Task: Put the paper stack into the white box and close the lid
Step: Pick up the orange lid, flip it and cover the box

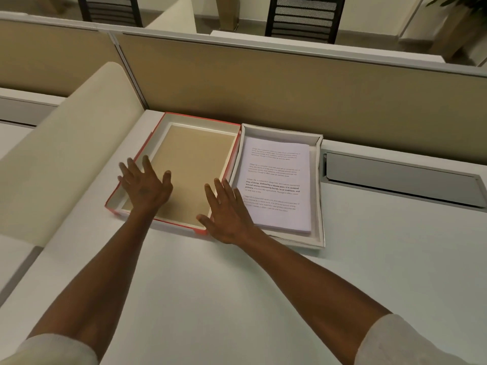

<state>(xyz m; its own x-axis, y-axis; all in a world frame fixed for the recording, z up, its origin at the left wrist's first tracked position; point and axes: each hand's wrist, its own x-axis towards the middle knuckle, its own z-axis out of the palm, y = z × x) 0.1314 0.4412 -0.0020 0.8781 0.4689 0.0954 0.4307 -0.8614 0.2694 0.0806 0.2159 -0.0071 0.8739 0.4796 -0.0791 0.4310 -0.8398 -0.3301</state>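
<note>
A stack of printed paper lies inside the shallow white box on the desk. Touching the box on its left lies the lid, upside down, red on the outside with a tan inner panel. My left hand hovers flat over the lid's near left part, fingers spread and empty. My right hand is spread over the lid's near right corner, where it meets the box, and holds nothing.
A tan partition wall stands right behind the box and lid. A cream divider panel slopes along the left. A grey cable flap is set in the white desk to the right of the box.
</note>
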